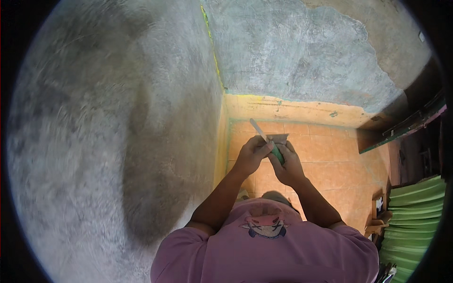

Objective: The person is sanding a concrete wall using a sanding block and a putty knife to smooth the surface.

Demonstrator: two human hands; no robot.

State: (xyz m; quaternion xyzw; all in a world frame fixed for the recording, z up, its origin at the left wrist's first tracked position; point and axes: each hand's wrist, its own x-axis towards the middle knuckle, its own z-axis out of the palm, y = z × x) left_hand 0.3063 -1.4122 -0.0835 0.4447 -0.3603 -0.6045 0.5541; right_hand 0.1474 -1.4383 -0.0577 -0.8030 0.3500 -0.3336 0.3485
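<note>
Both of my hands come together in front of my body, over the tiled floor. My right hand (289, 166) is closed round a green handle (277, 153). In line with that handle, a long narrow pale blade (257, 127) slants up and to the left. My left hand (252, 154) is closed at the base of this blade, its thumb near the handle. Between my fingertips shows a flat grey-brown scraper blade (279, 138) with a straight, wide edge. Whether the scraper blade has its own handle is hidden by my fingers.
A rough grey plastered wall (85, 141) rises close on my left. Ahead stands another grey wall (292, 52) with an orange strip (302, 109) along its bottom. Orange tiles (325, 165) cover the floor. To the right are a green curtain (415, 212) and a wooden piece (377, 224).
</note>
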